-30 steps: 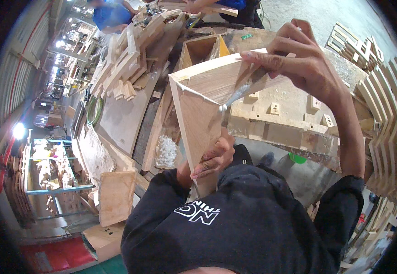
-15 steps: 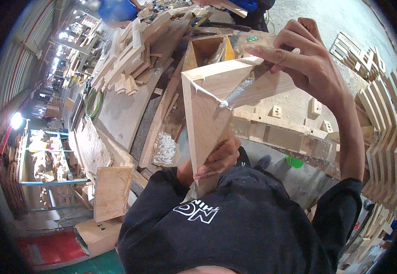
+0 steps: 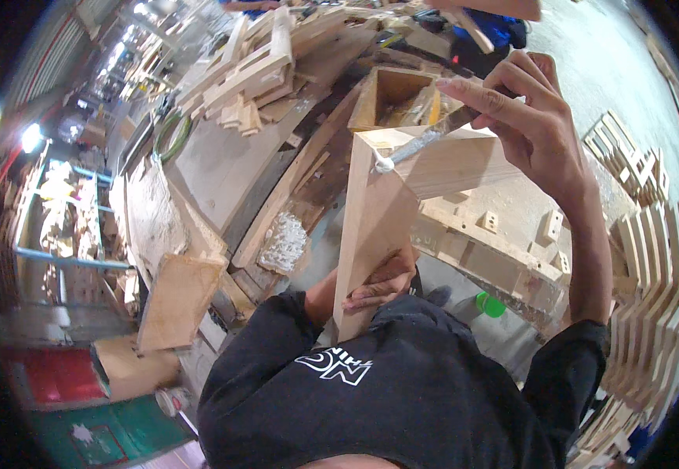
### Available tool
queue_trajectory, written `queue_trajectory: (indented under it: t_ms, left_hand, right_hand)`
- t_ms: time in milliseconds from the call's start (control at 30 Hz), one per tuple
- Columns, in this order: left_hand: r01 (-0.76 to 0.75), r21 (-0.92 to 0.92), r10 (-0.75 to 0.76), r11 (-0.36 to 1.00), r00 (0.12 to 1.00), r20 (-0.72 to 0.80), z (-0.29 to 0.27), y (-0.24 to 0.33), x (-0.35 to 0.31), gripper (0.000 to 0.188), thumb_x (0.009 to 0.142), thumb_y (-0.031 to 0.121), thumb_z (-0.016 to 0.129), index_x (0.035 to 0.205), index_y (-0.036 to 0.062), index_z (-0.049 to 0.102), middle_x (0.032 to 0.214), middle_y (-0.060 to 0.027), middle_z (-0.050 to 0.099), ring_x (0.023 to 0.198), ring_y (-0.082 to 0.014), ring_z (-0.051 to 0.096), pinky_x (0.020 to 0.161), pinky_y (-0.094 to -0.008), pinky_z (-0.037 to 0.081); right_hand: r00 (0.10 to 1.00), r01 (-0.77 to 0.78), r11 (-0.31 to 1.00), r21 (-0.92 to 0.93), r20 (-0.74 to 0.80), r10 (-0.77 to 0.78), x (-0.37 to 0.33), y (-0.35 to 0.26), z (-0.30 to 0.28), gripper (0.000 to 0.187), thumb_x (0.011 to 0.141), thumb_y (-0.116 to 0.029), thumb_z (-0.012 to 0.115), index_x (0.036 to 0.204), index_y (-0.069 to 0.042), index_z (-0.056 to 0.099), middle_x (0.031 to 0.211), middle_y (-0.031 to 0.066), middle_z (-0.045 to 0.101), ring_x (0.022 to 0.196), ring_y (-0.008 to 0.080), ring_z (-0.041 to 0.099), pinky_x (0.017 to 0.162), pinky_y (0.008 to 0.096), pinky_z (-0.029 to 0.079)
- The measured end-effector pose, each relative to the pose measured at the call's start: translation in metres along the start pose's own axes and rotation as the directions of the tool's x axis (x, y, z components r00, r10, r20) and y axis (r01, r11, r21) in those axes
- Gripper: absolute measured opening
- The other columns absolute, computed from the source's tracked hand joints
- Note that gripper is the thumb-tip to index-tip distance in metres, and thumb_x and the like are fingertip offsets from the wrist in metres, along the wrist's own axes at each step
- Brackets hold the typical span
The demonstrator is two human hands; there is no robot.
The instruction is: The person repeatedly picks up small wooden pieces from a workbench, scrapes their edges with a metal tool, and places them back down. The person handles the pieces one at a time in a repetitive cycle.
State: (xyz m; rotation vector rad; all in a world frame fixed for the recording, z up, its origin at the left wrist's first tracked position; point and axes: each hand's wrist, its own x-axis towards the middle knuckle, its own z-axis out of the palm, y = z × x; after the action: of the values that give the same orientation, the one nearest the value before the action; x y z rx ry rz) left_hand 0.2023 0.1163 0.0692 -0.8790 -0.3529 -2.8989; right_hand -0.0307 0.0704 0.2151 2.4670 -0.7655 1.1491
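A pale wooden frame piece, two boards meeting at an angled corner, stands tilted before my chest. My left hand grips its lower board, fingers wrapped over the face. Up at the right, my right hand pinches a thin flat stick smeared with whitish matter; I cannot make out its exact kind. The stick's tip rests near the corner where the boards meet, with a white glue-like blob at it. Part of the second board is hidden behind my right hand.
Behind the corner sits an open wooden box. A white-smeared board lies left of my left hand. Stacked wooden pieces rise at the far left, slats at the right. A bench carries small drilled blocks. Another person's blue clothing shows at the top.
The stick's tip has moved along the joint toward the outer corner, and the white line there is no longer seen. The frame piece appears farther right as the view shifted.
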Motion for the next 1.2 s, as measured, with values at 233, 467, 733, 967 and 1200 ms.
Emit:
queue_trajectory:
  t_ms: [233, 467, 733, 967, 1200]
  left_hand:
    - [-0.315, 0.250, 0.398, 0.916, 0.800, -0.450, 0.028, -0.051, -0.084, 0.053, 0.092, 0.043, 0.055, 0.069, -0.0039, 0.048, 0.051, -0.0157, 0.054, 0.037, -0.0271, 0.058, 0.030, -0.0308, 0.047]
    - [-0.631, 0.359, 0.706, 0.688, 0.467, -0.533, 0.046, -0.136, -0.174, 0.055, 0.091, 0.046, 0.055, 0.069, -0.0040, 0.048, 0.052, -0.0151, 0.053, 0.038, -0.0268, 0.058, 0.031, -0.0316, 0.048]
    - [-0.808, 0.381, 0.808, 0.450, 0.187, -0.558, 0.068, -0.229, -0.201, 0.058, 0.089, 0.050, 0.055, 0.069, -0.0042, 0.049, 0.052, -0.0144, 0.052, 0.039, -0.0264, 0.058, 0.032, -0.0324, 0.050]
    - [-0.850, 0.402, 0.835, 0.342, 0.078, -0.545, 0.069, -0.251, -0.194, 0.061, 0.088, 0.054, 0.056, 0.069, -0.0044, 0.049, 0.053, -0.0137, 0.051, 0.040, -0.0261, 0.058, 0.033, -0.0332, 0.051]
    - [-0.827, 0.416, 0.837, 0.378, 0.113, -0.536, 0.065, -0.226, -0.200, 0.064, 0.086, 0.057, 0.056, 0.070, -0.0045, 0.049, 0.053, -0.0131, 0.050, 0.041, -0.0258, 0.058, 0.034, -0.0339, 0.052]
  right_hand:
    - [0.979, -0.195, 0.937, 0.288, 0.108, 0.170, 0.065, -0.004, 0.123, 0.037, 0.081, -0.003, 0.065, 0.116, -0.014, 0.068, 0.079, 0.0064, 0.064, 0.082, 0.0254, 0.059, 0.084, 0.0397, 0.043]
    - [0.745, -0.505, 0.754, 0.420, 0.653, 0.135, 0.060, -0.066, 0.307, 0.031, 0.095, -0.032, 0.055, 0.089, -0.001, 0.059, 0.077, 0.0213, 0.065, 0.077, 0.0427, 0.062, 0.068, 0.0487, 0.047]
    - [0.403, -0.516, 0.796, 0.318, 0.910, -0.103, 0.014, -0.147, 0.515, 0.041, 0.086, -0.042, 0.062, 0.102, -0.004, 0.065, 0.094, 0.0230, 0.067, 0.090, 0.0402, 0.064, 0.080, 0.0453, 0.051]
    - [0.289, -0.447, 0.866, 0.226, 0.952, -0.099, -0.006, -0.147, 0.590, 0.054, 0.079, -0.057, 0.066, 0.083, -0.003, 0.067, 0.075, 0.0137, 0.066, 0.071, 0.0273, 0.062, 0.066, 0.0390, 0.048]
    - [-0.180, -0.558, 0.829, 0.029, 0.971, -0.155, 0.014, -0.133, 0.592, 0.051, 0.081, -0.055, 0.066, 0.063, -0.009, 0.056, 0.055, 0.0028, 0.048, 0.045, 0.0142, 0.039, 0.042, 0.0334, 0.028]
